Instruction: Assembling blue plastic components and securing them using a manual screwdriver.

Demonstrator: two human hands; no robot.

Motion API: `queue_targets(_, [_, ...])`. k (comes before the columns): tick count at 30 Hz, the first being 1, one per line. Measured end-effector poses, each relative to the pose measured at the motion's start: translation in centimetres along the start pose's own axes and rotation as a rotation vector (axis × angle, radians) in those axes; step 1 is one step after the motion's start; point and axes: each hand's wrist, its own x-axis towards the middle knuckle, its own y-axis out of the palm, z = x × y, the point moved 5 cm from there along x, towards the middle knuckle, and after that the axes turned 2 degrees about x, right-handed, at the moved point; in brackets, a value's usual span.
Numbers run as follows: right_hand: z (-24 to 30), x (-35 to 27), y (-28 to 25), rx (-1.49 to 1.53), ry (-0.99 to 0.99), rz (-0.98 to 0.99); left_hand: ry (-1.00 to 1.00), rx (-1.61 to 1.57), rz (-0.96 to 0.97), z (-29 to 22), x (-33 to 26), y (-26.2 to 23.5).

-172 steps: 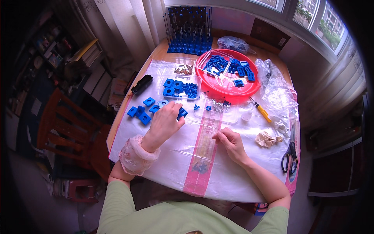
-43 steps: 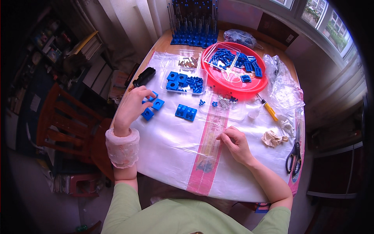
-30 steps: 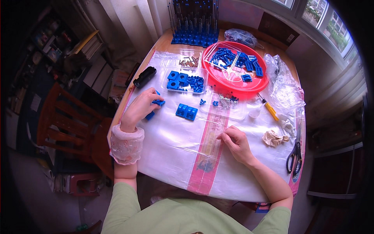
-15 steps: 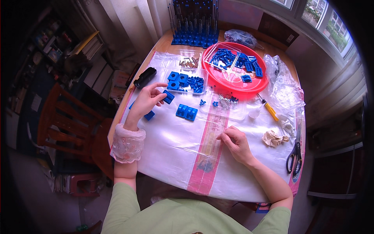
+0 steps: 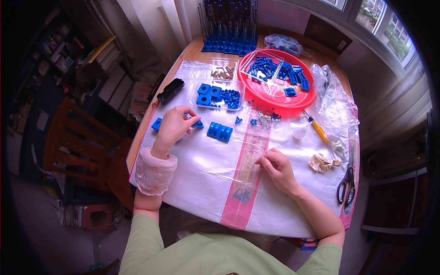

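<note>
At the left side of the table my left hand (image 5: 174, 129), a lace cuff at its wrist, pinches a small blue plastic block (image 5: 198, 124) low over the cloth. Another blue plastic piece (image 5: 156, 123) lies just left of that hand, partly covered by it. To the right sits a pair of blue blocks with rounded grooves (image 5: 219, 132), side by side on the cloth. My right hand (image 5: 277, 168) rests right of the pink stripe, fingers curled together; whatever they may hold is hidden.
A clear box (image 5: 196, 101) holds blue square blocks and small parts. Beyond are a red basin (image 5: 300, 107) of blue pieces and a blue rack (image 5: 229, 46) with springs. Nuts (image 5: 266, 119), a yellow-handled screwdriver (image 5: 318, 131), crumpled paper (image 5: 323, 162) and scissors (image 5: 347, 187) lie rightward.
My left hand has come down and nearer to me with the blue block, toward the cloth. The blue piece at far left shows more now. My right hand has stayed in place.
</note>
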Motion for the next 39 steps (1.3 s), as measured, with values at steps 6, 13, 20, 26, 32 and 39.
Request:
queue_targets(6, [0.1, 0.1, 0.0, -0.021, -0.02, 0.003, -0.018, 0.114, 0.105, -0.2, -0.4, 1.0])
queue_targets(13, [0.1, 0.0, 0.0, -0.01, -0.013, 0.0, -0.024, 0.124, 0.075, 0.3, -0.1, 1.7])
queue_targets(20, [0.2, 0.0, 0.0, -0.016, -0.026, -0.003, 0.028, 0.173, -0.003, -0.1, 0.3, 2.3])
queue_targets(26, [0.4, 0.1, 0.0, -0.028, -0.018, 0.0, 0.189, 0.285, -0.123, -0.3, 0.1, 3.0])
queue_targets(32, [0.2, 0.0, 0.0, -0.013, -0.007, 0.003, 0.118, 0.101, -0.169, 0.4, 0.5, 0.2])
queue_targets(39, [0.6, 0.1, 0.1, -0.022, -0.012, 0.012, 0.123, 0.271, -0.352, 4.8, 1.1, -5.6])
